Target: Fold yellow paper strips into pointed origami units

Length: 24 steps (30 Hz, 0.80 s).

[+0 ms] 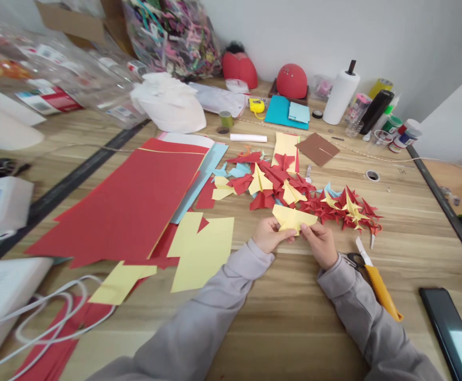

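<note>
Just right of the frame's center, the left hand [268, 234] and the right hand [321, 244] share one folded yellow paper [293, 215], each pinching its lower part with closed fingers. Just above it lies one heap of folded papers [259, 181] (too tangled to count). One orange-handled cutter [382, 292] and one phone [450, 328] lie lower right; two red domes [292, 82] stand upper center.

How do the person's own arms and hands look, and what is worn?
The left sleeve and right sleeve are long, plain grey and creased, each ending in a cuff. The left hand and right hand wear no gloves.
</note>
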### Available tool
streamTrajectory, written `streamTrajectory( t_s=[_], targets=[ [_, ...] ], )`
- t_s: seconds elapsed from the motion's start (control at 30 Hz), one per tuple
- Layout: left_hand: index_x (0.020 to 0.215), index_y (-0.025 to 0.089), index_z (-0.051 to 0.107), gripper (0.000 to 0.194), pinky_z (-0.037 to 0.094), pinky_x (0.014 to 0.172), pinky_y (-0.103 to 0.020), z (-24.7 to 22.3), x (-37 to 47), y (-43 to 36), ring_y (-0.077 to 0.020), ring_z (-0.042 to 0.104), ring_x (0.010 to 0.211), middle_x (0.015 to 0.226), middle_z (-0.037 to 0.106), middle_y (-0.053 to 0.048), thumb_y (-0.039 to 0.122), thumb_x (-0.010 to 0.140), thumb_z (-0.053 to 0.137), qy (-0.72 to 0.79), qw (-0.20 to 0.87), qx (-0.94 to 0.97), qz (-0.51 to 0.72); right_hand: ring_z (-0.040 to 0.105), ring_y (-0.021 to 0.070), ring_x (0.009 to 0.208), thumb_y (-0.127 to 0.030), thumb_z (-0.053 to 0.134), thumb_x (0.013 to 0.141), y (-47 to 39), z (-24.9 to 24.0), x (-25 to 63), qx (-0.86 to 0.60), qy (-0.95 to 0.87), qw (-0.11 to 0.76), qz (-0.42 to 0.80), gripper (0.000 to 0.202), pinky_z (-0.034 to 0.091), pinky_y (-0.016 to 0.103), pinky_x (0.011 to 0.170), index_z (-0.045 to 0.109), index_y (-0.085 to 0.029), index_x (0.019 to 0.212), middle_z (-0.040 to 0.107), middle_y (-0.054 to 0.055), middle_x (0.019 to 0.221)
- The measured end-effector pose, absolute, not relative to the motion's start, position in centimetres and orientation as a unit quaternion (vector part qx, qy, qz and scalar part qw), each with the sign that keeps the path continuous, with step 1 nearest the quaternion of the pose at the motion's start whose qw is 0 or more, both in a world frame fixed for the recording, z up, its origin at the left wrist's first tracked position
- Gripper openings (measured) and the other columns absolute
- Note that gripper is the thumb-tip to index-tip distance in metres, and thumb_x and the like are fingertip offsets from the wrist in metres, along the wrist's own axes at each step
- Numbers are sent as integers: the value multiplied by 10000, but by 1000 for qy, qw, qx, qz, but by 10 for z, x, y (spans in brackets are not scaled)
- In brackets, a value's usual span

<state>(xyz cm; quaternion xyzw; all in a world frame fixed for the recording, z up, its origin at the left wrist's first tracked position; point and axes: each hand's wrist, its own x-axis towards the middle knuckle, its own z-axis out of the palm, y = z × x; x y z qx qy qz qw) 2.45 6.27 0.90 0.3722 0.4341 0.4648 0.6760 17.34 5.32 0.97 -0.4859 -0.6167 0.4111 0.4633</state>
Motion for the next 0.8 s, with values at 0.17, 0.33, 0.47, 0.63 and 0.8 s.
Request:
streamTrajectory(
  t_s=[0.17,0.33,0.47,0.63,0.8],
  targets=[
    [623,80,663,320,494,471,-244,7,25,62,-120,565,438,544,656,-48,291,443,822,441,667,384,462,482,120,574,-383,554,801,53,9,174,-481,-622,464,408,333,422,257,591,559,-179,538,520,-8,568],
    [597,90,664,287,487,471,-235,5,25,62,-121,565,444,528,651,-42,293,455,812,453,655,399,456,483,119,578,-397,549,803,53,7,175,-482,-627,460,404,349,418,252,585,557,-177,532,519,-5,574],
    [589,92,659,286,490,480,-247,4,25,62,-130,567,449,528,649,-48,302,462,807,460,645,409,452,496,122,584,-395,558,797,53,7,175,-482,-626,461,404,345,430,258,588,568,-176,530,535,1,588],
    [563,105,644,255,470,466,-238,2,25,60,-122,554,440,505,630,-36,305,496,788,460,632,439,443,572,169,689,-398,617,753,53,2,175,-460,-603,468,453,245,486,310,683,644,-186,633,622,25,677],
    [595,112,627,259,474,481,-231,7,28,58,-114,558,458,516,626,-18,292,497,786,461,637,436,439,614,199,762,-393,645,731,53,0,174,-459,-565,484,485,228,508,352,741,682,-182,810,676,48,786]
  ],
)
